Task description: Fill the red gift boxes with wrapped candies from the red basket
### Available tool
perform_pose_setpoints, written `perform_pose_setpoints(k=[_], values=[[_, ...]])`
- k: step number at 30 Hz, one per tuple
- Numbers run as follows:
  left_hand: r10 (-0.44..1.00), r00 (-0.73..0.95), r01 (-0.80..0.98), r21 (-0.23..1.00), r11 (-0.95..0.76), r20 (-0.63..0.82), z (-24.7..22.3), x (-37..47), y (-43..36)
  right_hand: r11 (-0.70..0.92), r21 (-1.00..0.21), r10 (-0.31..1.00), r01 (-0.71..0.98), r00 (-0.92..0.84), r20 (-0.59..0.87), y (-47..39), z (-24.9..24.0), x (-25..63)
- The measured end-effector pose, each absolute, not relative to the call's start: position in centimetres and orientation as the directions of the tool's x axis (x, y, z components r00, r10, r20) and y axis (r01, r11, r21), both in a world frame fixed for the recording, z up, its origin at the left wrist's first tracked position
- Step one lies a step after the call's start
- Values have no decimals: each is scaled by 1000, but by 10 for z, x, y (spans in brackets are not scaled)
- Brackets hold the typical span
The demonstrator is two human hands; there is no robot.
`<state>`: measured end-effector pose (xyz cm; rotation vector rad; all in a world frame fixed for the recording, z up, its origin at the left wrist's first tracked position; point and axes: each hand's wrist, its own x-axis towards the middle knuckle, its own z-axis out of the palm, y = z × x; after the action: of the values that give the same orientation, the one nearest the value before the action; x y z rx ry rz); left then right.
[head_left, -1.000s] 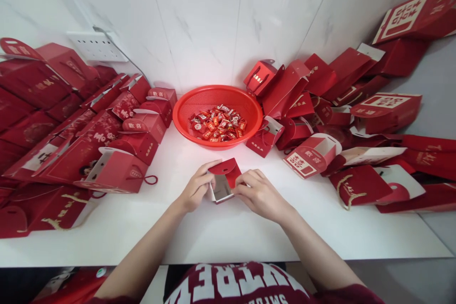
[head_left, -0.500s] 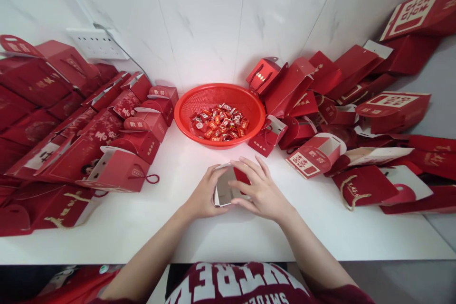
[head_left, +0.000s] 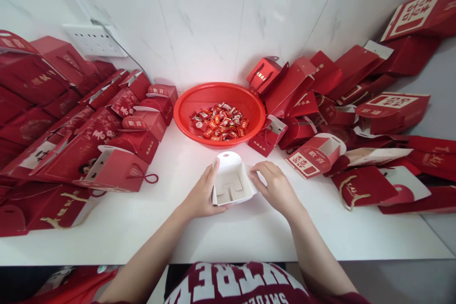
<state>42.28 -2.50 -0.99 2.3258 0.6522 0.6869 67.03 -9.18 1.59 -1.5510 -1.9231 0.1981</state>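
A small gift box faces me with its white inside showing and nothing in it. Slots and folded tabs show at its bottom, and a rounded flap with a hole stands up at the far side. My left hand wraps round the box's left side, thumb near the rim. At the right, my right hand pinches the box's right flap between thumb and fingers. Just beyond the box stands a red plastic basket with many wrapped candies in it.
Red gift boxes are stacked along the left of the white table. More red boxes and bags pile up on the right. A tiled wall with a power socket and cable stands behind.
The lid flaps of the box have come open, so its white inside now shows. My right hand has moved right, from over the box to its right flap.
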Motion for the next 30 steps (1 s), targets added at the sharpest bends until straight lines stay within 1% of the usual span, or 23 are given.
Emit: perform_pose_setpoints(k=[3,5,8,10,14,15,17,20,22,24,27,30], values=[[584,731,306,595,-743,354,-13,423,-26,232,-599,948,766,-40,316,-92,15,659],[563,726,349,494,-797,396,-17,422,-26,203,-681,967,704,-34,254,-92,13,653],[467,760,341,334,-879,452,-23,420,-26,144,-794,984,591,-2,178,-92,8,648],[412,782,310,281,-908,468,-25,420,-27,131,-807,985,576,18,173,-91,7,646],[312,814,232,219,-948,490,-19,422,-32,178,-749,977,638,-21,214,-90,10,645],[291,820,204,222,-953,493,-16,423,-33,184,-739,975,648,-26,220,-90,11,644],[293,815,168,280,-945,500,-10,424,-33,204,-719,971,664,-42,237,-91,12,643],[378,776,170,409,-896,505,-2,425,-32,288,-698,943,656,-70,325,-93,14,640],[435,757,200,461,-865,487,1,424,-28,363,-673,911,644,-93,402,-94,17,639],[477,755,233,496,-837,450,3,423,-24,435,-624,884,649,-176,434,-94,21,642],[507,773,239,565,-790,382,3,421,-19,503,-563,863,656,-343,371,-92,28,649],[515,796,226,631,-742,319,0,421,-18,468,-572,883,673,-389,264,-87,28,656]])
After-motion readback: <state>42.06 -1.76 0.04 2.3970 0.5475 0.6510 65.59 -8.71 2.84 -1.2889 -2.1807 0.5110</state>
